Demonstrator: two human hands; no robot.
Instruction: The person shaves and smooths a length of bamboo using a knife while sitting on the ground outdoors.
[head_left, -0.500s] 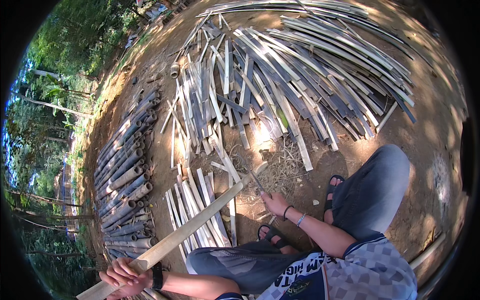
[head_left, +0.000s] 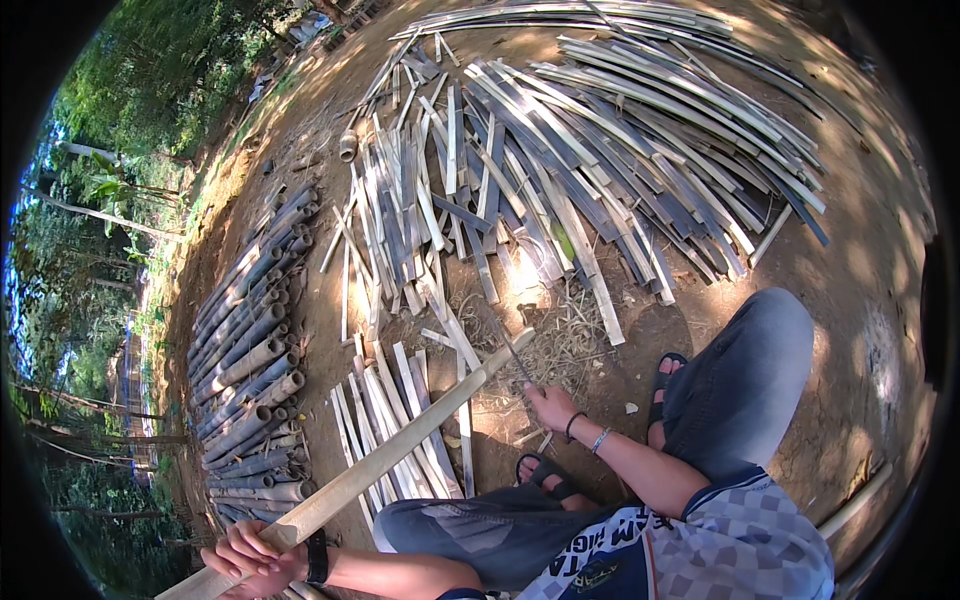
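A long pale split-bamboo strip (head_left: 400,438) runs slantwise from the lower left up to the middle. My left hand (head_left: 248,560) is closed around its near end, a dark band on the wrist. In my right hand (head_left: 552,407), near the strip's far end, is the handle of a knife with a thin dark blade (head_left: 519,362). The blade lies against or just beside the strip near its far tip; the exact contact is too small to make out. Most of the handle is hidden by my fingers.
Bamboo shavings (head_left: 565,345) litter the ground beyond the knife. Several split strips (head_left: 375,425) lie left of my knees, with a big spread of strips (head_left: 600,160) farther off. Round bamboo poles (head_left: 250,360) are stacked at the left. My sandalled feet (head_left: 550,475) are close by.
The strip's far end has dropped slightly. My right hand and the knife have shifted a little to the right and nearer. Both grips stay the same.
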